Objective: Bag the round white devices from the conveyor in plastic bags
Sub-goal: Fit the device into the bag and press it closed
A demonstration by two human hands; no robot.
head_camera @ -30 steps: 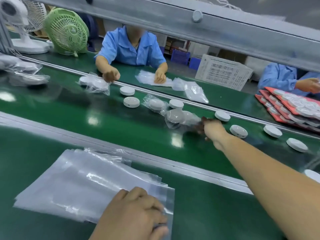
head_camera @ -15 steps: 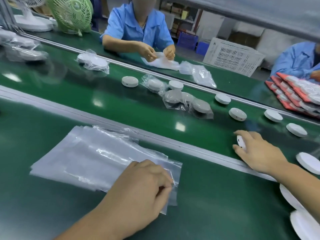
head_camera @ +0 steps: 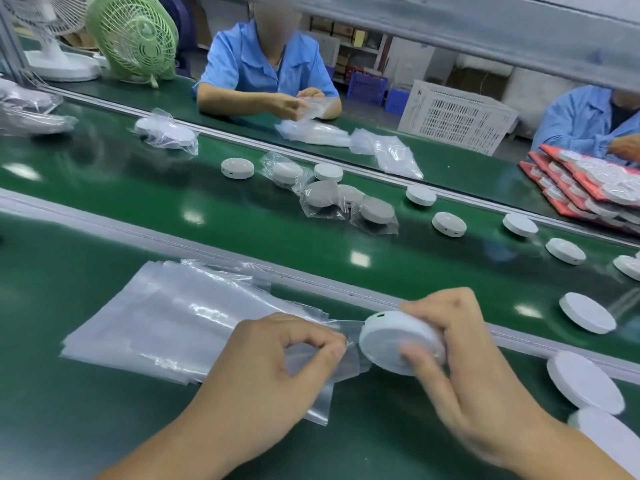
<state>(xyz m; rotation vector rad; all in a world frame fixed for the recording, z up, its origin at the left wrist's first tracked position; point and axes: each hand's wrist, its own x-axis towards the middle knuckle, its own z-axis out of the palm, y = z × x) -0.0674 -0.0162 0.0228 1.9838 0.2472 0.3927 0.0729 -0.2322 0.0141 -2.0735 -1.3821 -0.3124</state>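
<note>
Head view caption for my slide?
Right hand holds a white device beside the plastic bag the left hand pinches.

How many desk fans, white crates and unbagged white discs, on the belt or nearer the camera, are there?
Desk fans: 2, one green, one white
White crates: 1
Unbagged white discs: 11, with 8 on the belt, 2 on the near table, 1 held by the right hand at the plastic bag the left hand pinches
Total: 14
</note>
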